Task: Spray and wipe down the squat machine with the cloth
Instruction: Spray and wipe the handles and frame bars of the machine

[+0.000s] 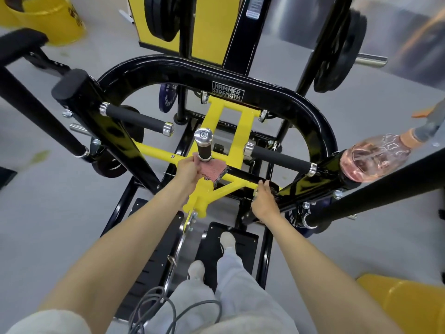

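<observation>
The squat machine has a black curved frame (183,68) and a yellow inner lever frame (228,121). My left hand (187,171) grips a pink cloth (212,171) and holds it against the base of the upright black handle (204,147) at the centre. My right hand (263,201) rests on the yellow crossbar (237,185) near the black right arm, fingers curled over its edge. A clear spray bottle (375,157) with pinkish liquid and an orange-grey trigger lies on top of the right black post.
Black foam handles (137,118) stick inward from both side arms. Weight plates (337,49) hang at the back. My feet stand on the black footplate (243,239). A grey cable (154,307) dangles near my legs. Yellow bins (45,18) sit far left.
</observation>
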The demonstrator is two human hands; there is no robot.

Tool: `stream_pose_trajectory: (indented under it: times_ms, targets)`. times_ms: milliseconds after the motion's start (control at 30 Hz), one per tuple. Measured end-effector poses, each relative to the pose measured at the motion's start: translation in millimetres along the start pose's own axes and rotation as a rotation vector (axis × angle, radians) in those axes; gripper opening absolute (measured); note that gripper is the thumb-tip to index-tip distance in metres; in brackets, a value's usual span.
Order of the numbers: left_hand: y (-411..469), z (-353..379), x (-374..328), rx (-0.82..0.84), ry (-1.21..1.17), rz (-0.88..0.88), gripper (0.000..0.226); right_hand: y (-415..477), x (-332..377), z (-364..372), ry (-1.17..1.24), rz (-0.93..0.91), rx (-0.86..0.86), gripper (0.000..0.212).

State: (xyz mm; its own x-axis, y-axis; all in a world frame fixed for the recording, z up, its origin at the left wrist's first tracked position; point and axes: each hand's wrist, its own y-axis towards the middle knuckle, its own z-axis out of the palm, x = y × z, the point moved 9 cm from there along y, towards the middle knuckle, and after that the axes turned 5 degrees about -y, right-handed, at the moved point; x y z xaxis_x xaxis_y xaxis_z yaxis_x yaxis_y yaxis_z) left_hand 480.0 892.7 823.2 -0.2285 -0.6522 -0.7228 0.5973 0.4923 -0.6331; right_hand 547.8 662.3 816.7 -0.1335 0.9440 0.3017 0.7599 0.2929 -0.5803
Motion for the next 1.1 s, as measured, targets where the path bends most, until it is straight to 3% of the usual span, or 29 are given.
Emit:
stream_pose_trajectory:
  times_ms: [100,200,300,400,467,533,633,733,833,933,1033,1100]
  targets:
    - [-8,-4,-2,-0.017,-0.034,0.022,0.045,-3,3,1,0.031,-0.002,-0.009,0.074]
    - [-17,-9,14,-0.002,-0.076,-0.033,0.041,-10,1,-3,0.097,0.011,-0.088,0.081]
    - [-36,6,37,0.073,0.220,-0.123,0.038,-16,-18,-4,0.207,0.074,-0.168,0.076]
    - [-44,42,49,0.159,0.500,-0.071,0.029,-21,-45,10,0.673,0.259,-0.149,0.041]
    - [-46,75,57,0.241,0.604,0.002,0.031,-28,-50,29,1.058,0.369,-0.025,0.037]
    - [-48,103,54,0.299,0.784,0.164,0.031,-29,-41,36,1.185,0.340,0.046,0.035]
    - [-48,142,73,0.464,0.948,0.260,0.027,-27,-51,28,1.302,0.312,-0.055,0.028]
    - [-53,160,91,0.661,1.091,0.269,0.026,-31,-77,21,1.218,0.375,-0.167,0.015]
    - [-49,165,87,0.722,1.332,0.555,0.034,-31,-102,15,0.953,0.435,-0.263,0.017]
    - [-33,165,89,0.658,1.753,0.878,0.050,-25,-111,4,0.860,0.460,-0.408,0.009]
    - [-22,160,102,0.561,1.975,0.881,0.055,-17,-106,-9,0.798,0.392,-0.533,0.010]
    - [-23,159,105,0.495,2.003,0.919,0.057,-4,-94,-13,0.777,0.321,-0.553,0.031]
